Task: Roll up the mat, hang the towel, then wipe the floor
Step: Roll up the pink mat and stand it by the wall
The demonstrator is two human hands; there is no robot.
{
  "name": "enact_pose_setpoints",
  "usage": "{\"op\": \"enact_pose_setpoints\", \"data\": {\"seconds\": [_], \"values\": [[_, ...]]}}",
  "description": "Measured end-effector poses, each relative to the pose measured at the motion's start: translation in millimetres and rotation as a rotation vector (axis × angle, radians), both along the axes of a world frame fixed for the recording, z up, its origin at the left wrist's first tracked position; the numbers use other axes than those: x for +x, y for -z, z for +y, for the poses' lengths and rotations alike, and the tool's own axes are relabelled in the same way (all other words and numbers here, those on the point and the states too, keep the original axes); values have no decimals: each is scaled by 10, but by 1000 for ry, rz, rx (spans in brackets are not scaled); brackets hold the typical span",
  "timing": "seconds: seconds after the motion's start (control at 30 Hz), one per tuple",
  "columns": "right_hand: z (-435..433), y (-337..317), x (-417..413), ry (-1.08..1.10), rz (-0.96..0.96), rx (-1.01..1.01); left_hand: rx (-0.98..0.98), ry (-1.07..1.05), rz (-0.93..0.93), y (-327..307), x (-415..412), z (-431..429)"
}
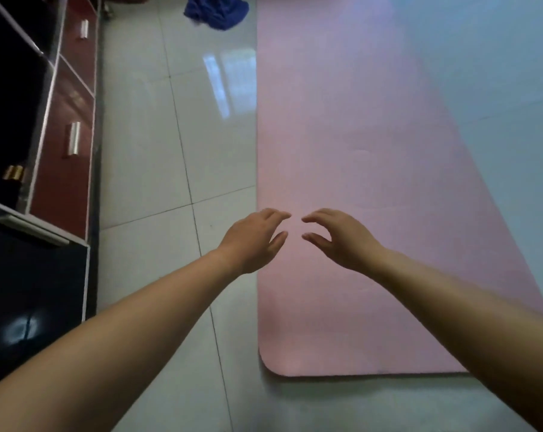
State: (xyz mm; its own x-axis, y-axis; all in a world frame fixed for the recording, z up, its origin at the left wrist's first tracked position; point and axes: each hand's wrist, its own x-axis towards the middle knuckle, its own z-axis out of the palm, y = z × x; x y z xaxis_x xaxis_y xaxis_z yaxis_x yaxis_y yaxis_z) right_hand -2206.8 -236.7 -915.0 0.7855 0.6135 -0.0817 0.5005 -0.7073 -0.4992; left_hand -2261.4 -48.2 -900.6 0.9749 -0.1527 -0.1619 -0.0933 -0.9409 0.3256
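Glossy pale tiled floor (158,145), window glare on it. Head view: pink mat (373,182) lies fully flat from 6 o'clock up toward 12, near edge rounded, no roll begun. Left hand (254,241) and right hand (341,238) hover above it at centre, fingers spread and curled, both empty. Blue towel (215,10) crumpled on the tiles at 12 o'clock, not hung. All three steps appear outstanding. Dark red cabinet (64,126) runs along 9 o'clock, clear of the mat; nothing blocks the rolling path.
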Motion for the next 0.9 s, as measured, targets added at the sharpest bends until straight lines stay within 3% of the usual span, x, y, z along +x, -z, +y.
{"op": "enact_pose_setpoints", "data": {"seconds": [0.17, 0.4, 0.77, 0.9], "values": [[-305, 437, -99, 0, 55, -184, -41, 100, 57, 501, 120, -188], [-1034, 1162, -659, 154, 89, -100, -24, 167, 141, 1160, 15, -744], [-1482, 1539, -1169, 280, 145, 38, 38, 261, 296, 1266, -654, -1120], [-1650, 1646, -1337, 157, 97, -8, 60, 272, 301, 1297, -680, -1251]]}}
